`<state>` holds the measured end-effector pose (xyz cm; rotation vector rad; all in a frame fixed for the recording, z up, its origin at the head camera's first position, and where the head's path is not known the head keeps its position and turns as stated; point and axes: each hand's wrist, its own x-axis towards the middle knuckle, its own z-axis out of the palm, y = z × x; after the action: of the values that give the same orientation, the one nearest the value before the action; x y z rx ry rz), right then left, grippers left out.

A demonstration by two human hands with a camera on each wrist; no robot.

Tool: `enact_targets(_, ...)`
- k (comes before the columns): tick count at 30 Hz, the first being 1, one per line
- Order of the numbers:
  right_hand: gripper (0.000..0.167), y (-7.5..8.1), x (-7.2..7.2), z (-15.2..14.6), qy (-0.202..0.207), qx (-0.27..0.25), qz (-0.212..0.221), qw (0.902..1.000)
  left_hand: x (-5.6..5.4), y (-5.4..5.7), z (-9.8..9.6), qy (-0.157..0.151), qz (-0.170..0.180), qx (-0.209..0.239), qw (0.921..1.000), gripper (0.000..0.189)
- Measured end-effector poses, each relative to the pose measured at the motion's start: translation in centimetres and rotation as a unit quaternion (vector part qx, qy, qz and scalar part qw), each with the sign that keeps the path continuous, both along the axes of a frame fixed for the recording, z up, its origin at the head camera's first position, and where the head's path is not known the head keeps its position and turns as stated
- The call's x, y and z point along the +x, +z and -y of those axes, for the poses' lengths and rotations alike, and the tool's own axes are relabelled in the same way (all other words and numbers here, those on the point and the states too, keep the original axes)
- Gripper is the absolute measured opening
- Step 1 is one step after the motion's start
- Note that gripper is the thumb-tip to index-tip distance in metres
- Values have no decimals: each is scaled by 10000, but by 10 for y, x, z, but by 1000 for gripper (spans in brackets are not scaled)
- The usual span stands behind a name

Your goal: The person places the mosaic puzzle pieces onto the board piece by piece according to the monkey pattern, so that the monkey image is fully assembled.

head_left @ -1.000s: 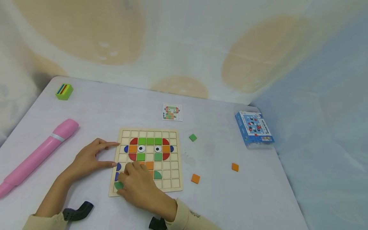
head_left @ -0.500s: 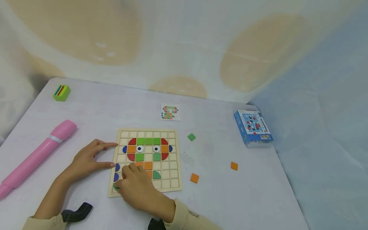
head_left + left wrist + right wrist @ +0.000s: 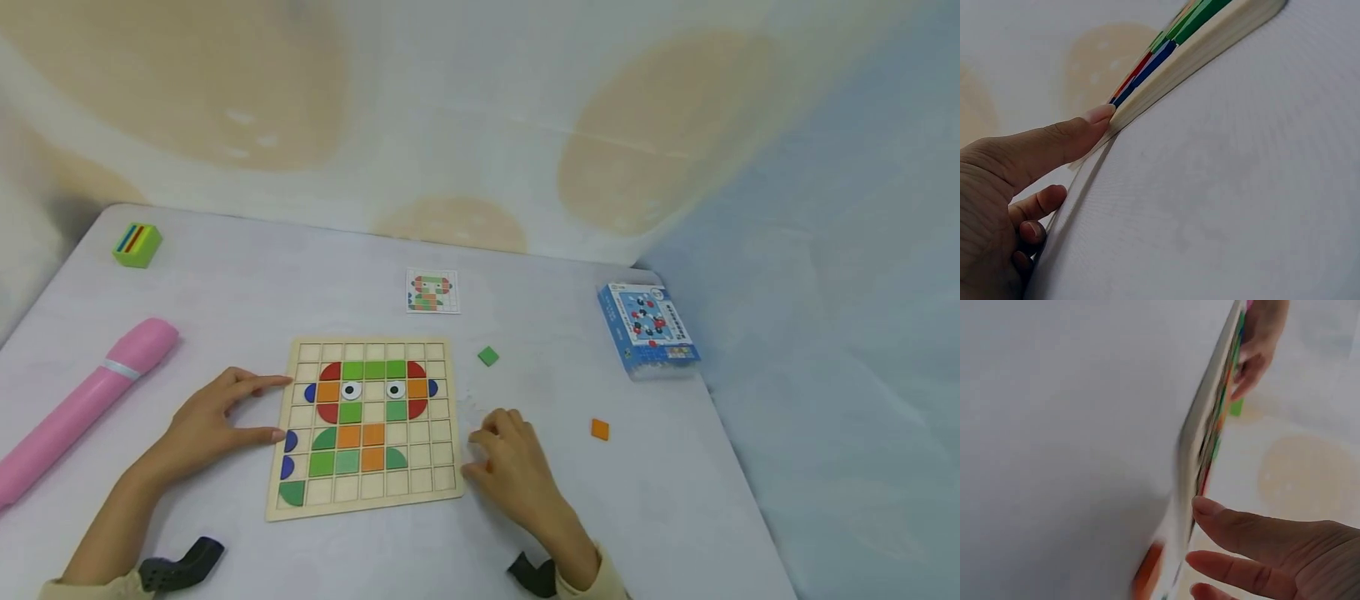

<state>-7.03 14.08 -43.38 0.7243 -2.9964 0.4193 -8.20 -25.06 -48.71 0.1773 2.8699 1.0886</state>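
A wooden grid board (image 3: 435, 492) lies on the table, partly filled with coloured tiles, including two eye tiles. My left hand (image 3: 210, 421) is at its left edge, thumb and index finger spread along the rim. The left wrist view has that thumb (image 3: 1079, 134) against the board's side. At the board's lower right is my right hand (image 3: 517, 471), fingers bent loosely. In the right wrist view its thumb and fingers are apart with nothing between them. Close by there is a blurred orange tile (image 3: 1147, 572), hidden in the head view. A green quarter-round tile (image 3: 292, 493) occupies the bottom-left cell.
A small pattern card (image 3: 432, 292) lies behind the board. Right of the board are a loose green tile (image 3: 488, 357) and an orange tile (image 3: 600, 429). A blue box (image 3: 648, 329) stands far right; a pink tube (image 3: 82, 408) and green block (image 3: 137, 246) are left.
My right hand has left the green quarter-round tile at the board's bottom-left corner and moved right, past the board, over the nearer loose orange tile. The left hand stays at the rim.
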Motion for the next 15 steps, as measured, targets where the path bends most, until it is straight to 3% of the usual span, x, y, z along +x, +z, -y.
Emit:
enact_targets(4,31,-9,1,-34,-309,-121,-132,9994,1,0,2,33,93,12,10000,73)
enact_targets(7,27,-13,1,-45,-244,-262,-43,9994,2,1,2,55,137,11,9999,73)
enact_targets(15,22,-6,-4,-31,234,-23,-181,9996,0,1,-1,44,65,2,10000,72)
